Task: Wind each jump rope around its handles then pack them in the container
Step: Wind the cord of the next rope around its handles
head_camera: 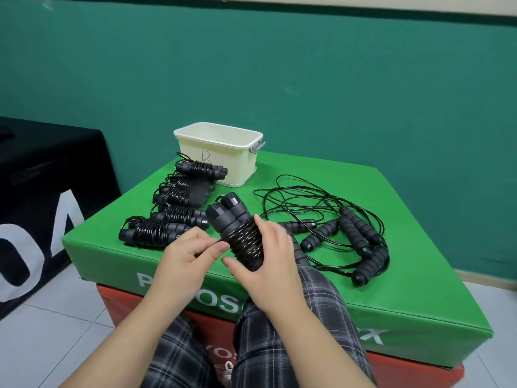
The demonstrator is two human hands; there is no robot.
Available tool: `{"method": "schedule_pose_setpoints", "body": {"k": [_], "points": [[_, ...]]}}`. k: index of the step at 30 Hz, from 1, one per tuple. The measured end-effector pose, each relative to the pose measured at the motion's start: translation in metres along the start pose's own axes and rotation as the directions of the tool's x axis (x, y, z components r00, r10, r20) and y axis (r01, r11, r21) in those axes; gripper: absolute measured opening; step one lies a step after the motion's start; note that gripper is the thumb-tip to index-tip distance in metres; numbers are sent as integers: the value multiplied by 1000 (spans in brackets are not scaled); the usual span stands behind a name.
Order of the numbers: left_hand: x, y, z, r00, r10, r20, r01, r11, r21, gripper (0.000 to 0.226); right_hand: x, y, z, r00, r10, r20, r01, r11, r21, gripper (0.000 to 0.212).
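Observation:
A black jump rope (237,231) with its cord coiled round both handles is held above the near edge of the green block (391,289). My right hand (270,264) grips the coiled bundle from the right and below. My left hand (187,254) pinches the cord's end at the bundle's left side. Several wound ropes (173,214) lie in a row on the block's left part. A loose tangle of unwound ropes (341,228) spreads over the right part. The cream plastic container (221,152) stands at the block's far edge; what is inside cannot be seen.
The green block sits on a red block (405,371). A black padded block (42,191) with white letters stands to the left. Behind is a green wall, below a white tiled floor. My knees in plaid trousers (279,345) press against the blocks.

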State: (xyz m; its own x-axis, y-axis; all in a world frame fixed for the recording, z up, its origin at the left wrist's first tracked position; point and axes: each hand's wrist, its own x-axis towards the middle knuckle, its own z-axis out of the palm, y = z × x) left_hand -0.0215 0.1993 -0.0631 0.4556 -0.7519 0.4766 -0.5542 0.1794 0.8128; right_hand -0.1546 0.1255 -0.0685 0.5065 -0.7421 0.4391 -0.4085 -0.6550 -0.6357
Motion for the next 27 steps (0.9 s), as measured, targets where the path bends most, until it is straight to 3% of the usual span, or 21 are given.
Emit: {"method": "schedule_pose_setpoints", "body": {"k": [4,10,13,18,22,24,27], "points": [[-1,1,0,999,30,32,-30,1000,-8,12,1,-1,-1,997,76,28,-76,997,3,82],[0,-2,2,992,109,55,-109,994,-9,20,-2,1,-2,988,155,25,-157,962,223,56],[4,-10,6,1000,-15,-5,15,997,-74,9,-3,1,1,985,170,35,-172,931,321,51],[10,-18,9,990,-105,-93,101,993,-53,33,-2,5,2,983,169,72,-183,847,499,30],[15,-14,7,982,-189,27,191,970,-153,39,-1,5,-4,982,141,125,-187,804,565,15],[14,-7,4,963,-225,150,250,953,-173,28,0,7,-3,978,149,144,-205,788,580,22],[12,-1,0,941,-277,193,308,939,-154,42,-1,7,1,974,153,165,-218,829,516,26]]}}
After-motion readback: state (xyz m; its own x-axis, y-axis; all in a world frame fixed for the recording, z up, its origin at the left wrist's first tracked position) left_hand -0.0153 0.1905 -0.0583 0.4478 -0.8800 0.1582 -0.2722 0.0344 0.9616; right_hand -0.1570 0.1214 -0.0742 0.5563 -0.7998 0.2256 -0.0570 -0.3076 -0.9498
